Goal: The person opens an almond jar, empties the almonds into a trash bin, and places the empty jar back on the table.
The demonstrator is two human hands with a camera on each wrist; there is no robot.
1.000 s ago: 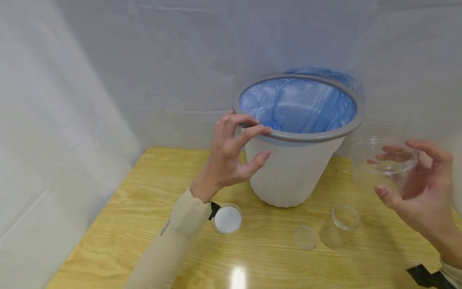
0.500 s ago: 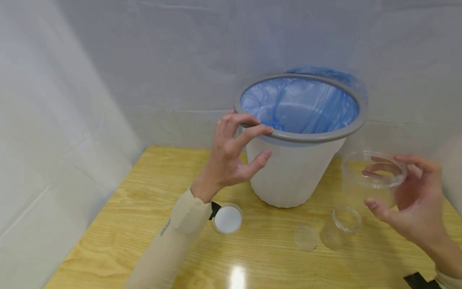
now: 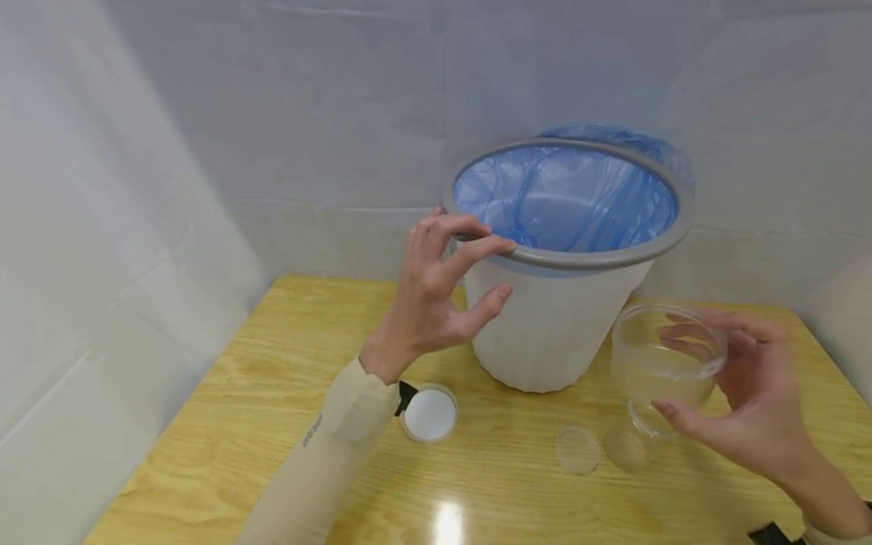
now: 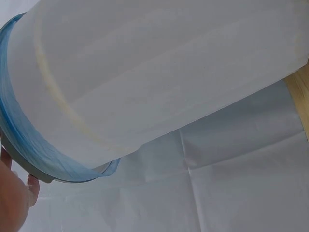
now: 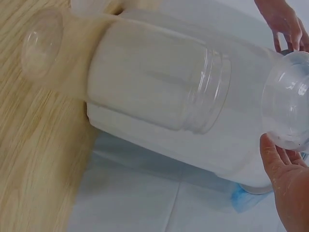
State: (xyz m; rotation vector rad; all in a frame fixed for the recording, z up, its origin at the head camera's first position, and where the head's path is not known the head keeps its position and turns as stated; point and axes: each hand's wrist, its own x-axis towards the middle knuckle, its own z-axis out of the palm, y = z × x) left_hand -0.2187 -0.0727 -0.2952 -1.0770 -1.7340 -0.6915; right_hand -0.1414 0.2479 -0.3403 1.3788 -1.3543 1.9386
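Observation:
A white trash bin with a grey rim and a blue bag lining it stands toward the back of the table. My left hand rests its fingers on the rim's near left side, thumb held apart. To the right of the bin, my right hand holds a clear plastic jar between thumb and fingers, mouth up. This jar overlaps a second clear jar standing on the table. That standing jar shows a threaded neck in the right wrist view.
A clear round lid lies left of the standing jar. Farther left, near my left wrist, lies a round lid with a white centre. The wooden table ends close to a grey-white sheet hanging behind the bin.
My right hand has carried the clear jar left and downward, so it overlaps the standing jar. My left hand and the bin have stayed in place.

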